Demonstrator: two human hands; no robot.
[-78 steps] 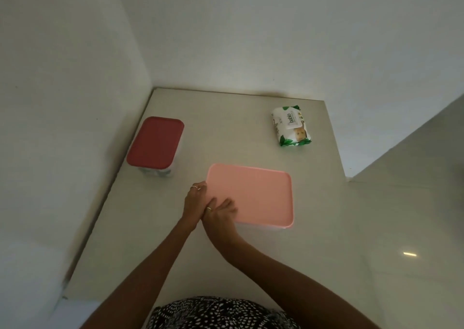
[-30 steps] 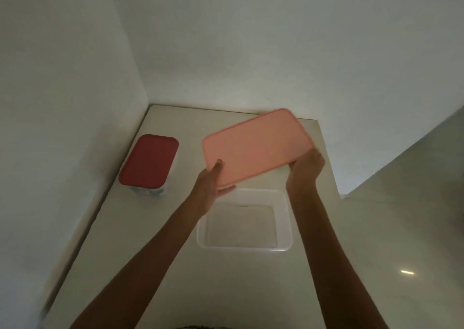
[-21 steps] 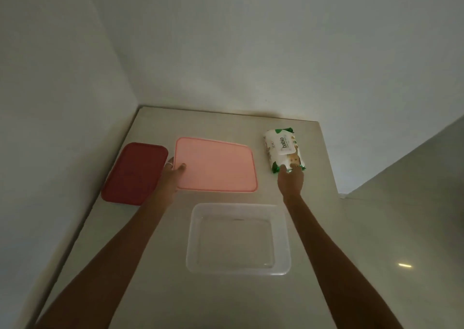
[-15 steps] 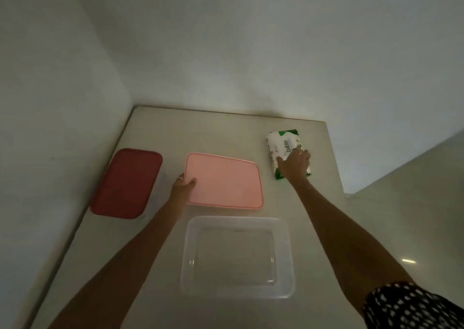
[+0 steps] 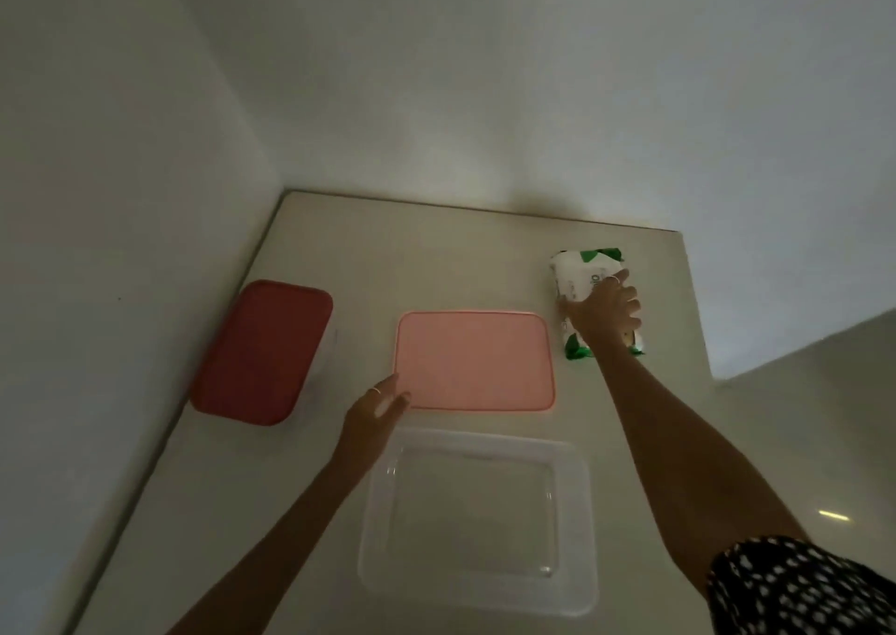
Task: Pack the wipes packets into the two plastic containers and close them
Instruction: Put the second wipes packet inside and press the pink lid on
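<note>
A clear plastic container (image 5: 477,591) stands open and empty near me on the table. Its pink lid (image 5: 475,360) lies flat just behind it. My left hand (image 5: 376,411) rests at the lid's near left corner, fingers apart, touching its edge. A white and green wipes packet (image 5: 577,273) lies at the far right of the table. My right hand (image 5: 603,312) lies on top of the packet with the fingers curled around it. A second container with a dark red lid (image 5: 264,351) stands closed at the left, by the wall.
The pale table (image 5: 436,246) sits in a corner, with a wall along its left side and another behind it. Its right edge drops off just past the wipes packet. A shiny floor (image 5: 800,440) lies to the right.
The pink lid was lifted off the clear container and laid down behind it. My right hand then reached to the wipes packet and closed over it. My left hand slid back from the lid.
</note>
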